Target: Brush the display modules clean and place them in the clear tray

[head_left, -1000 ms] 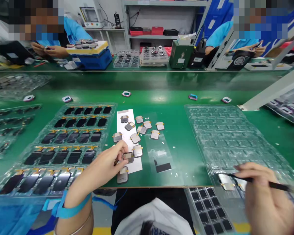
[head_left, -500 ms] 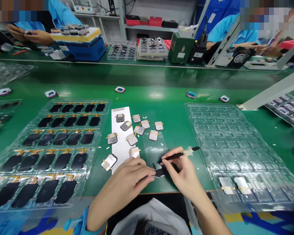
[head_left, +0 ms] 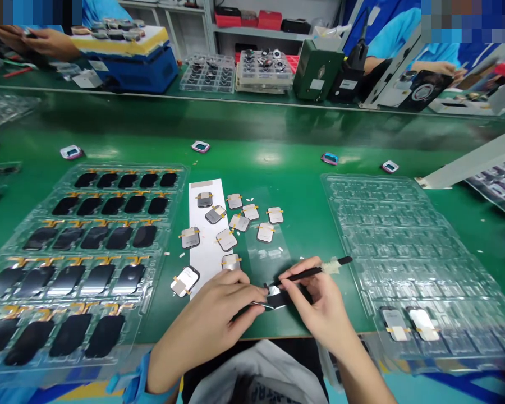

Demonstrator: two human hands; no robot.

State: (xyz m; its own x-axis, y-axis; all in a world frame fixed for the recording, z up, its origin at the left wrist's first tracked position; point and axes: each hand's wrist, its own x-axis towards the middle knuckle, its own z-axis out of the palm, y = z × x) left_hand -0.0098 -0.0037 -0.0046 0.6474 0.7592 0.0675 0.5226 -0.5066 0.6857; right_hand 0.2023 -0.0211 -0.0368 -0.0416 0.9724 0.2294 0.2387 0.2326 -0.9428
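My left hand [head_left: 206, 328] and my right hand [head_left: 315, 297] meet at the front edge of the green bench. Between them lies a small black film piece [head_left: 280, 298] with a shiny patch, pinched by my left fingers. My right hand is shut on a slim black stick tool [head_left: 307, 274] with a frayed white wrapping near its far end, its other tip at the film. Just beyond my left hand, several silver-backed flat parts [head_left: 227, 240] with amber tabs lie on and beside a white paper strip [head_left: 206, 235].
To the left, a clear tray [head_left: 25, 286] holds rows of black panels with amber tabs. To the right stands a clear moulded tray [head_left: 412, 241], with two pale parts [head_left: 408, 324] in its near corner. Co-workers' hands [head_left: 37, 42] work at the far bench.
Since the oldest frame, my right hand has moved left from over the right tray to the black film, and my left hand has left the parts. The view has shifted slightly.
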